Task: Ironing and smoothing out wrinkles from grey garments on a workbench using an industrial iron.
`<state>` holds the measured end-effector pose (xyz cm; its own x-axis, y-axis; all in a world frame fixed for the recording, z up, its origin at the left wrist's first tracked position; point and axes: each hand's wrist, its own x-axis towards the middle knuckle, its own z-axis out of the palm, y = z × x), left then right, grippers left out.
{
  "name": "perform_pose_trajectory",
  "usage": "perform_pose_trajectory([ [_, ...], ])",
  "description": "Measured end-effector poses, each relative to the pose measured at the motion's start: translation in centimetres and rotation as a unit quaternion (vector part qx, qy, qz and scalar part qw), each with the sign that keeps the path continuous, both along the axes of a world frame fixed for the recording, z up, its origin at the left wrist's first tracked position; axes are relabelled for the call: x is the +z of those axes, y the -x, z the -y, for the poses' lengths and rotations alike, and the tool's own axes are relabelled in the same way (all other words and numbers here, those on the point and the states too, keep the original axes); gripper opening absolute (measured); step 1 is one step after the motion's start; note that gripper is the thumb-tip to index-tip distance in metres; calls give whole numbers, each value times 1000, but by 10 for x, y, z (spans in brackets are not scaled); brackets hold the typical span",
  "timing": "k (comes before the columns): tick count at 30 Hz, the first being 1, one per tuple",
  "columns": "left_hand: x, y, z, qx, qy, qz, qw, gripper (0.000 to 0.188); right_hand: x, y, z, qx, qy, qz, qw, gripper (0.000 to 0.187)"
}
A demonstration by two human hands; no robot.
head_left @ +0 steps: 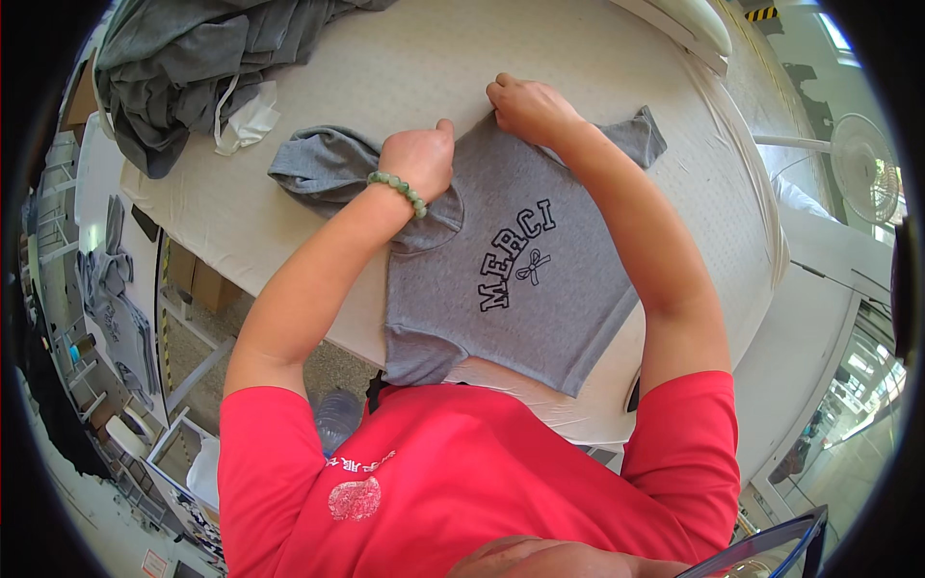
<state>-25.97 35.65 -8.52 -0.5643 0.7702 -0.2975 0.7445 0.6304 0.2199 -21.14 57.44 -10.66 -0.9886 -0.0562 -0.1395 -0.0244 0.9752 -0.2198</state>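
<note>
A small heather-grey hooded sweatshirt lies spread on the pale padded table in front of me. Black outlined lettering and a small bow print run aslant across its chest. Its hood points to the left; one sleeve reaches to the far right, the other hangs towards me at the table's near edge. My left hand, with a green bead bracelet at the wrist, is closed on the cloth beside the hood, its fingertips hidden. At the far edge, my right hand pinches the sweatshirt near the shoulder.
Heaped grey garments lie at the far left of the table, with a white scrap by them. More grey garments rest on a side table to the left. A fan stands at the right, and a clear bottle is below the near edge.
</note>
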Motion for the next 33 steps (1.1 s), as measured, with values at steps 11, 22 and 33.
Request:
perform_pose_trajectory([
  [11, -17, 45, -25, -418, -67, -202, 883, 48, 4, -20, -27, -105, 122, 11, 987, 27],
  [22, -1, 43, -39, -418, 10, -203, 886, 54, 12, -106, -173, -280, -13, 195, 940, 46],
  [33, 9, 48, -37, -415, 25, -144, 898, 66, -25, -123, 37, -58, 61, -160, 983, 77],
])
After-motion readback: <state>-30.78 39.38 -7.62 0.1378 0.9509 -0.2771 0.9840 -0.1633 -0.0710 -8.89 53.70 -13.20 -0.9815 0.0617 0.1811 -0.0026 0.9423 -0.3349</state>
